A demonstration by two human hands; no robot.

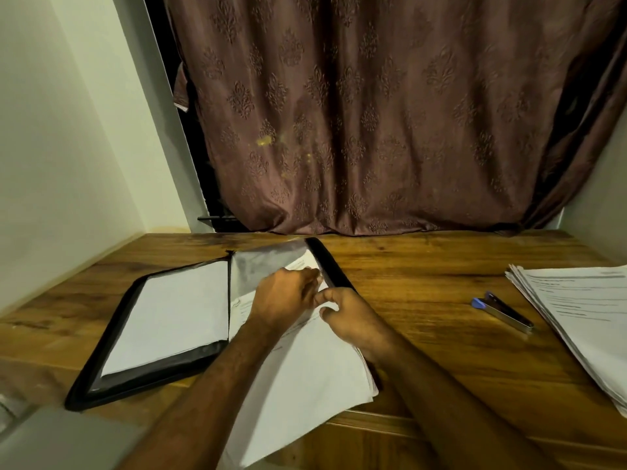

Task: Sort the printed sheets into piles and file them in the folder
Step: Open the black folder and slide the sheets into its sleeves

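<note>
Pinching sheets (305, 361) | both grips, left hand (283, 296), right hand (346, 313) | over open folder (112, 368)

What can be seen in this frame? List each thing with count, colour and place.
folder: one, black, open on the left of the table
sheets in folder: a few, white, on its right half under both hands
clear sleeve: one, see-through, raised at the folder's far side
paper stack: one, white, printed, at the right edge
stapler: one, blue and metal, beside the stack
table: one, brown wood
curtain: one, brown, patterned, behind
left hand: on the sheets, at the sleeve
right hand: fingers curled at the sheets' edge
</note>
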